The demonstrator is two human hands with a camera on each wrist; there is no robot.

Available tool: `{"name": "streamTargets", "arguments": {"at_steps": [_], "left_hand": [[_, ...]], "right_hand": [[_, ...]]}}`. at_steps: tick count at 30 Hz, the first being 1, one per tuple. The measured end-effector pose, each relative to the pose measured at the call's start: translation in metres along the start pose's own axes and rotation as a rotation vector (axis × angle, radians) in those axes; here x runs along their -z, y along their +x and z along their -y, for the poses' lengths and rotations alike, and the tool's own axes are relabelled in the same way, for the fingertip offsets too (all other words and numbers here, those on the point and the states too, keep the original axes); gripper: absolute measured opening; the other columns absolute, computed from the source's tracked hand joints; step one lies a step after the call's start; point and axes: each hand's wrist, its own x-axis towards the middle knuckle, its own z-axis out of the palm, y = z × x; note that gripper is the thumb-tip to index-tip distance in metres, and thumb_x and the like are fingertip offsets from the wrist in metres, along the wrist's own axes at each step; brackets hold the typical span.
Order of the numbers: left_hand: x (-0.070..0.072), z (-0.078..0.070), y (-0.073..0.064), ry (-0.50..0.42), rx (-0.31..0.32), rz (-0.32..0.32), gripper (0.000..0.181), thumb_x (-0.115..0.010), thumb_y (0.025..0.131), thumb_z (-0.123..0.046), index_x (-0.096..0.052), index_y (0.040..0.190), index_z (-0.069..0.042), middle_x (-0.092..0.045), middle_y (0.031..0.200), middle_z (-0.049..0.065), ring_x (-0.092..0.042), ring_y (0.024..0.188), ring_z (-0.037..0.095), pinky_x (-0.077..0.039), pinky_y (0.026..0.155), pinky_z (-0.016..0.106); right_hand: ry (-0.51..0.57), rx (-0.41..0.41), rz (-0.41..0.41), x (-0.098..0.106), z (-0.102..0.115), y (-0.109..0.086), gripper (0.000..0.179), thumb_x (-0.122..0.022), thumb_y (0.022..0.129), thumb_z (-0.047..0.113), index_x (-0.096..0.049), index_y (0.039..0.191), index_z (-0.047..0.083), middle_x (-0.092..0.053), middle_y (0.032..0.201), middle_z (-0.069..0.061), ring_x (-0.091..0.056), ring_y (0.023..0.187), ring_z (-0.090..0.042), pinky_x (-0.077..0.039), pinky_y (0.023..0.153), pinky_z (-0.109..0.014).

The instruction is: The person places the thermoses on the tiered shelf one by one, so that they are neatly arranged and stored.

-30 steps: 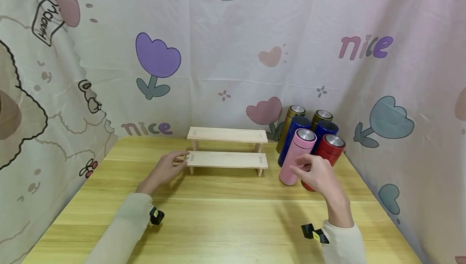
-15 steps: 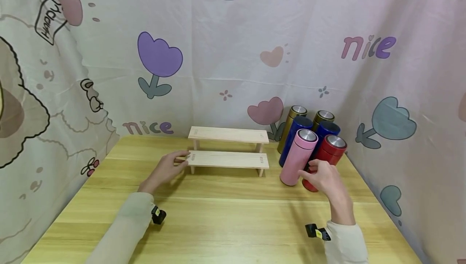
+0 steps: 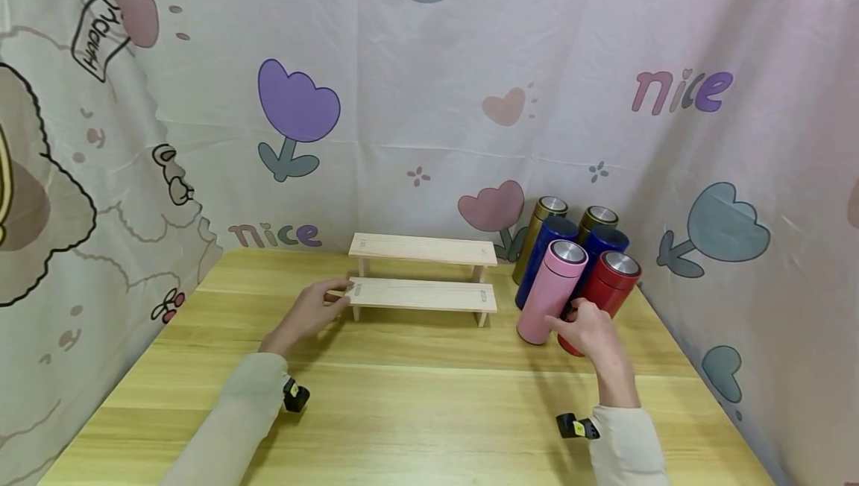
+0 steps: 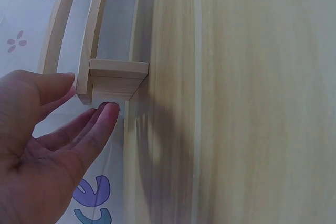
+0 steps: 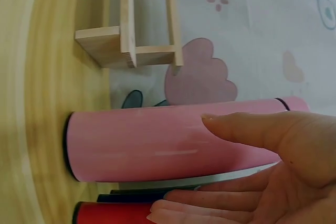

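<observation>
The pink bottle [image 3: 552, 288] stands near the tabletop's [image 3: 403, 411] right back corner, with the red bottle [image 3: 612, 281] just beside it, two blue bottles [image 3: 542, 256] behind and two gold bottles [image 3: 535, 232] nearest the back edge. The right hand [image 3: 590, 331] is by the pink and red bottles, its grip unclosed, fingers straight. Near the middle of the back edge stands a two-step wooden rack [image 3: 423, 294]; the left hand [image 3: 311, 314] is at its left end, grip loose, thumb and fingers apart around the lower board's end.
</observation>
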Motion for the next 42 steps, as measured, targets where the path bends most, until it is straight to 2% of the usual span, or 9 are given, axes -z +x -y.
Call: {"name": "streamTargets", "arguments": {"at_steps": [3, 6, 10, 12, 14, 17, 21, 30, 42], "left_hand": [[-0.001, 0.000, 0.000, -0.004, 0.006, -0.003, 0.039, -0.059, 0.104, -0.010, -0.058, 0.140, 0.005, -0.051, 0.150, 0.032, -0.064, 0.121, 0.049, -0.066, 0.082, 0.035], [-0.001, -0.001, 0.000, -0.009, 0.012, -0.013, 0.039, -0.059, 0.104, -0.010, -0.059, 0.140, 0.004, -0.053, 0.148, 0.031, -0.065, 0.120, 0.048, -0.066, 0.082, 0.036], [-0.002, -0.001, 0.000, -0.017, -0.001, -0.027, 0.036, -0.060, 0.104, -0.010, -0.061, 0.137, 0.004, -0.058, 0.143, 0.030, -0.067, 0.115, 0.045, -0.066, 0.081, 0.036], [-0.003, 0.000, 0.000, -0.020, -0.008, -0.033, 0.035, -0.060, 0.104, -0.010, -0.062, 0.136, 0.005, -0.060, 0.140, 0.030, -0.068, 0.112, 0.044, -0.066, 0.080, 0.037], [-0.003, 0.000, 0.001, -0.020, -0.016, -0.031, 0.036, -0.060, 0.104, -0.010, -0.062, 0.136, 0.005, -0.060, 0.139, 0.030, -0.069, 0.110, 0.042, -0.066, 0.079, 0.036], [-0.003, 0.001, 0.002, -0.036, -0.002, -0.024, 0.036, -0.060, 0.103, -0.009, -0.061, 0.137, 0.005, -0.061, 0.139, 0.030, -0.070, 0.107, 0.040, -0.066, 0.079, 0.036], [-0.003, 0.001, 0.003, -0.076, 0.034, -0.011, 0.038, -0.061, 0.103, -0.008, -0.059, 0.138, 0.005, -0.060, 0.139, 0.030, -0.071, 0.104, 0.036, -0.066, 0.080, 0.037], [-0.001, 0.000, 0.004, -0.114, 0.061, -0.001, 0.038, -0.060, 0.103, -0.005, -0.059, 0.139, 0.005, -0.060, 0.138, 0.031, -0.070, 0.106, 0.035, -0.066, 0.085, 0.041], [-0.001, 0.002, 0.006, -0.145, 0.086, -0.008, 0.038, -0.062, 0.101, -0.004, -0.060, 0.138, 0.005, -0.060, 0.139, 0.030, -0.070, 0.106, 0.033, -0.065, 0.086, 0.039]], "right_hand": [[0.031, -0.004, 0.007, -0.006, -0.001, 0.002, 0.040, -0.072, 0.095, 0.031, -0.053, 0.101, -0.004, -0.049, 0.073, -0.007, -0.052, 0.068, -0.022, -0.040, 0.058, -0.028], [0.055, -0.005, 0.023, -0.011, -0.003, 0.005, 0.042, -0.072, 0.095, 0.031, -0.051, 0.105, -0.004, -0.053, 0.083, -0.012, -0.055, 0.076, -0.025, -0.043, 0.063, -0.031], [0.103, -0.019, 0.053, -0.020, -0.005, 0.010, 0.067, -0.074, 0.092, 0.034, -0.043, 0.130, -0.011, -0.060, 0.117, -0.029, -0.061, 0.102, -0.037, -0.056, 0.086, -0.045], [0.129, -0.023, 0.057, -0.024, -0.006, 0.012, 0.080, -0.075, 0.091, 0.035, -0.034, 0.139, -0.013, -0.055, 0.132, -0.035, -0.059, 0.115, -0.043, -0.054, 0.100, -0.055], [0.155, -0.026, 0.052, -0.029, -0.006, 0.015, 0.090, -0.076, 0.091, 0.036, -0.025, 0.144, -0.015, -0.051, 0.139, -0.039, -0.057, 0.124, -0.046, -0.049, 0.109, -0.060], [0.176, -0.026, 0.029, -0.034, -0.007, 0.018, 0.098, -0.076, 0.090, 0.035, -0.017, 0.148, -0.017, -0.049, 0.140, -0.042, -0.054, 0.128, -0.050, -0.047, 0.112, -0.062], [0.182, -0.024, -0.015, -0.040, -0.009, 0.021, 0.098, -0.077, 0.090, 0.032, -0.015, 0.148, -0.018, -0.050, 0.137, -0.043, -0.054, 0.127, -0.053, -0.046, 0.111, -0.063], [0.215, -0.007, -0.047, -0.050, -0.016, 0.027, 0.085, -0.078, 0.090, 0.027, -0.024, 0.144, -0.012, -0.051, 0.137, -0.040, -0.055, 0.126, -0.051, -0.045, 0.112, -0.062], [0.224, 0.042, -0.119, -0.057, -0.020, 0.029, 0.074, -0.077, 0.089, 0.019, -0.032, 0.138, -0.014, -0.055, 0.131, -0.041, -0.057, 0.122, -0.054, -0.047, 0.109, -0.062]]}}
